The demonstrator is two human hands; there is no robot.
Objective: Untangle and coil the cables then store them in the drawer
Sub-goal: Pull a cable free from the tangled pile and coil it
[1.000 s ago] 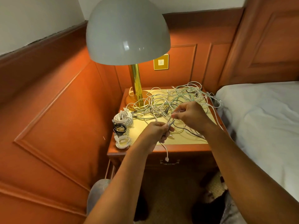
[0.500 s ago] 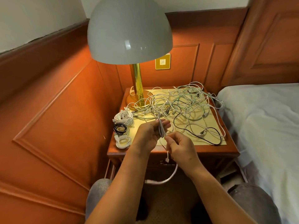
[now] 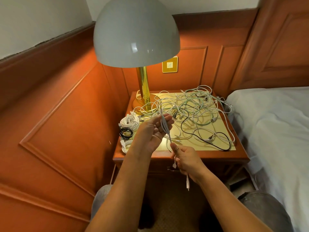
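Coiling step: our left hand (image 3: 154, 129), fingers loosely curled, holds looped white cable (image 3: 164, 126) above the nightstand (image 3: 200, 156); right hand (image 3: 185, 159) pinches its tail. Next, we judge: another wrap.

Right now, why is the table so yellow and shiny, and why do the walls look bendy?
In the head view, the lamp lights the nightstand top from above, so it glows yellow and the tangled cables cast thin dark shadows. Two small glare spots show on the shade. The wide-angle lens bows the wall panels near the edges.
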